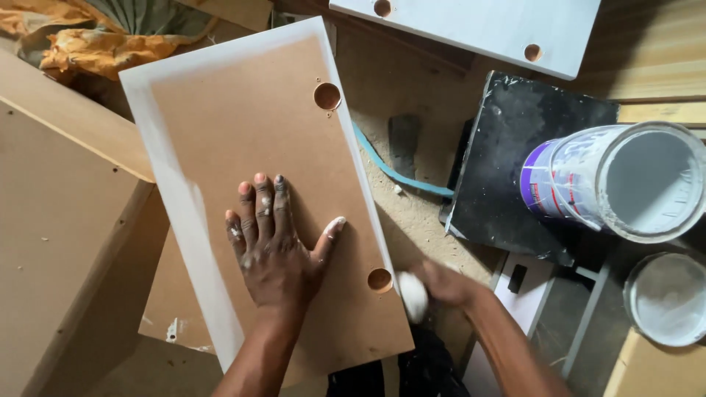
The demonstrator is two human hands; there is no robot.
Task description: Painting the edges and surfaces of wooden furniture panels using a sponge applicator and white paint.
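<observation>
Panel [257, 147]: lies centre, brown face up, edges painted white. Left hand [276, 242] presses it flat, fingers spread open. Right hand [441, 285], blurred, grips a white pad [413, 296] at the near right edge. Keep firm pressure; wipe evenly. Paint bucket [625, 180] stands right.

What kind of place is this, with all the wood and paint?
Probably a small carpentry or furniture-painting workshop. A brown board with white-painted edges and drilled holes lies under the left hand, an open paint bucket stands nearby, and sawdust covers the surface.
</observation>
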